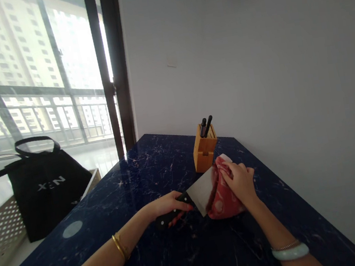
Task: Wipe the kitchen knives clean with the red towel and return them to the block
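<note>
My left hand (pixel 171 205) is wrapped around the black riveted handle of a cleaver (pixel 201 191). Its broad steel blade points up and to the right, over the dark table. A red cloth (pixel 223 199) with pale patches covers the far end of the blade. From above, my right hand (pixel 240 180) grips this cloth, its fingers bent over the upper part. The edge of the blade under the cloth is hidden. Just beyond the blade stands a wooden knife block (pixel 203 152) with black handles sticking out of its top.
The dark blue marbled table (pixel 164 157) runs along a grey wall (pixel 253 59) on the right. A pale round spot (pixel 72 229) marks its left side. Left of the table, a black bag (pixel 51 192) rests on a perforated beige basket (pixel 4 232), near a glass door and windows.
</note>
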The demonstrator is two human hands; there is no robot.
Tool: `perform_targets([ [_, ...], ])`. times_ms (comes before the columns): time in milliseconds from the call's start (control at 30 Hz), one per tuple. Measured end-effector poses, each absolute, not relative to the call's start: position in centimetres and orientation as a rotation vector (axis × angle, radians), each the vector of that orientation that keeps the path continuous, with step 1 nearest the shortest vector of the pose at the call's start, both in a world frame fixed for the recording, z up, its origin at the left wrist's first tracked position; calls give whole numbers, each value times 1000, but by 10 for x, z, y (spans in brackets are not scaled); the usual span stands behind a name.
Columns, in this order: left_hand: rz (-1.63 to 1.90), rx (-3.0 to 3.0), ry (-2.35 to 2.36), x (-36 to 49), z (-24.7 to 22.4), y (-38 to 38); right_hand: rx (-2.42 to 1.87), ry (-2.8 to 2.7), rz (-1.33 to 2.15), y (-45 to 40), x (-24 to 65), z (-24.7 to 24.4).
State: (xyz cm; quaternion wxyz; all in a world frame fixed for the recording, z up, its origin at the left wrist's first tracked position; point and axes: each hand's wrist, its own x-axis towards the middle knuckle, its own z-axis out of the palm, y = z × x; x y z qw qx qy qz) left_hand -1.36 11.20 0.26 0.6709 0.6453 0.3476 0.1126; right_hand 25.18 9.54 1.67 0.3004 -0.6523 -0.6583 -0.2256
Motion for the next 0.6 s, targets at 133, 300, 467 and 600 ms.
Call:
perform_targets([
  [133,258,1460,788,-14,2,113,-1704,-1814,-609,96,247,19],
  [300,260,1466,775,-13,3,111,-1829,-1651,-593,101,258,17],
  [467,280,1464,785,-12,2,113,-1652,-1845,-501,88,225,18],
  [600,302,1469,807,-14,-1,116,-1490,-2066,-377,73,188,19],
])
